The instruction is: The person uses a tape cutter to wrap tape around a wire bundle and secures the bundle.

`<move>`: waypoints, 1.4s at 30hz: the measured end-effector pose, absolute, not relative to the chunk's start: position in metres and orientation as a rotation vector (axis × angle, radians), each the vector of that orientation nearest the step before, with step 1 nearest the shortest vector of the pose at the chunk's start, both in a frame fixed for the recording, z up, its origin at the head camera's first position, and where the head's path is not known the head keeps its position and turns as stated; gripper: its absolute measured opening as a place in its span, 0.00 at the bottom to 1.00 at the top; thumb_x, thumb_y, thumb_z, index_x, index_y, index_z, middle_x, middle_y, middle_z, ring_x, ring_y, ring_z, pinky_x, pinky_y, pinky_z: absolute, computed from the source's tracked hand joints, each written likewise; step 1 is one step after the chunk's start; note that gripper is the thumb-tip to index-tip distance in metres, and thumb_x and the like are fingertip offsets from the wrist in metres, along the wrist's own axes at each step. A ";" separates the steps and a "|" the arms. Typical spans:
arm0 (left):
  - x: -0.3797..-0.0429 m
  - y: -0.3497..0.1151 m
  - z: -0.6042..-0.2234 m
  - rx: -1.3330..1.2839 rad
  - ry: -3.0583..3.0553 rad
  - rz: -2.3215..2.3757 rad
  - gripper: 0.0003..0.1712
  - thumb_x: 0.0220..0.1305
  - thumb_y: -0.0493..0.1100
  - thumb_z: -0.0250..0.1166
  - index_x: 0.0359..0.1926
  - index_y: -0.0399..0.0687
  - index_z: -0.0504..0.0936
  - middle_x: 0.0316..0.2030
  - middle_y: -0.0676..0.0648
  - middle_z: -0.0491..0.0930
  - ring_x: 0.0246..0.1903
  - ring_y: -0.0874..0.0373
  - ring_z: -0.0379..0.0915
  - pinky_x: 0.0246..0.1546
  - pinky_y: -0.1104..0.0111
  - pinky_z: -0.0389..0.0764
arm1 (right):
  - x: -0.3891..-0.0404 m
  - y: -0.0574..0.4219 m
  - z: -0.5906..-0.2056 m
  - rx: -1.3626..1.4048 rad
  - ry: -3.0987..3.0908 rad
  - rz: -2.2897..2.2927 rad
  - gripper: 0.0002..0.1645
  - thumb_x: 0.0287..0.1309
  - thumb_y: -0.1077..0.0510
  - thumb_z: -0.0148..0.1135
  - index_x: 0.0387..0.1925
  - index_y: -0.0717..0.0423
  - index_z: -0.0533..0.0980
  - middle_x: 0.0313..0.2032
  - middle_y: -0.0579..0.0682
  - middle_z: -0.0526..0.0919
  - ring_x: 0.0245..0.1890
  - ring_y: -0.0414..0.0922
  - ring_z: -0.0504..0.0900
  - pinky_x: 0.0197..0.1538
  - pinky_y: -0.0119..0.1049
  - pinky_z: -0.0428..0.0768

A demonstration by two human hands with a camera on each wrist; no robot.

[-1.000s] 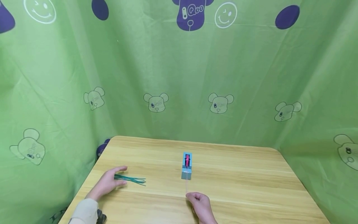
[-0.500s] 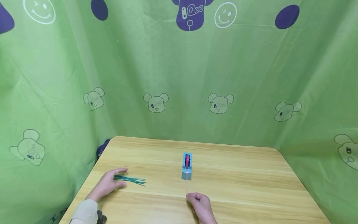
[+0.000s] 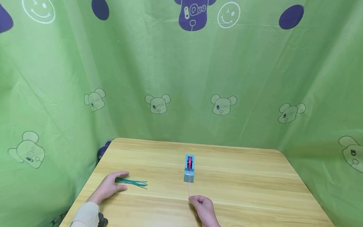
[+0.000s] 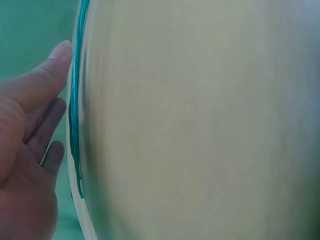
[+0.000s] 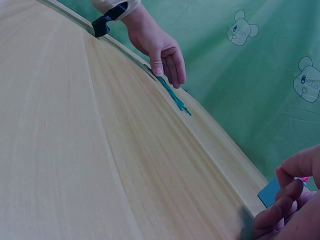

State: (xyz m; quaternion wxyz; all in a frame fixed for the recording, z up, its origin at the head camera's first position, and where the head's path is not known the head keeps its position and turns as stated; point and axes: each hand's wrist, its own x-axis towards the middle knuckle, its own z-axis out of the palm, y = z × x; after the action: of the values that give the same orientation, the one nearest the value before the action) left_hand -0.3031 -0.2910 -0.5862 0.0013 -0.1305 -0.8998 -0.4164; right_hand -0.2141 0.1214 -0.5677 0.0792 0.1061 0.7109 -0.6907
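A blue tape dispenser (image 3: pixel 189 177) with a pink core stands near the middle of the table. From its front a thin clear strip of tape (image 3: pixel 189 189) stretches toward the person. Its near end is pinched between thumb and forefinger of my right hand (image 3: pixel 203 208), other fingers curled in. On the left, a bundle of thin teal strands (image 3: pixel 133 182) lies on the wood, its far end hidden by my left hand (image 3: pixel 109 186). Thumb and fingers are spread apart on both sides of the bundle, gripping nothing. In the left wrist view the thumb tip overlaps the strands (image 4: pixel 75 100).
The light wood table (image 3: pixel 244 179) has rounded back corners. A green curtain (image 3: pixel 187 69) printed with bear heads encloses it behind and at both sides. A black device (image 3: pixel 102 219) is worn on the left wrist, below a pale sleeve (image 3: pixel 86 213).
Almost everything is still. My left hand has shifted very slightly; my right hand keeps pinching the tape in the same place.
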 end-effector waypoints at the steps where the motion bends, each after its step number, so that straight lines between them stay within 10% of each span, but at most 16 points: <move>1: -0.303 -0.291 -0.587 -0.418 -2.824 -1.304 0.34 0.48 0.40 0.78 0.60 0.46 0.79 0.58 0.48 0.79 0.62 0.43 0.69 0.65 0.48 0.63 | -0.214 0.121 -0.567 0.320 2.128 -2.065 0.14 0.64 0.58 0.63 0.39 0.68 0.81 0.27 0.46 0.75 0.22 0.38 0.67 0.23 0.26 0.69; 42: -0.309 -0.292 -0.599 -0.251 -2.788 -1.276 0.21 0.48 0.37 0.78 0.46 0.50 0.87 0.45 0.53 0.85 0.52 0.49 0.78 0.58 0.52 0.73 | -0.217 0.122 -0.571 0.337 2.071 -2.079 0.13 0.65 0.59 0.62 0.40 0.68 0.81 0.19 0.42 0.70 0.18 0.37 0.65 0.22 0.27 0.68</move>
State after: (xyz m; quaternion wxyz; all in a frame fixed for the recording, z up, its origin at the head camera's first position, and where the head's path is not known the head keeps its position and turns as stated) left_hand -0.3088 -0.2915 -0.5986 0.0325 -0.0816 -0.9058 -0.4145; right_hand -0.2170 0.1223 -0.5710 0.0937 0.1136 0.6981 -0.7007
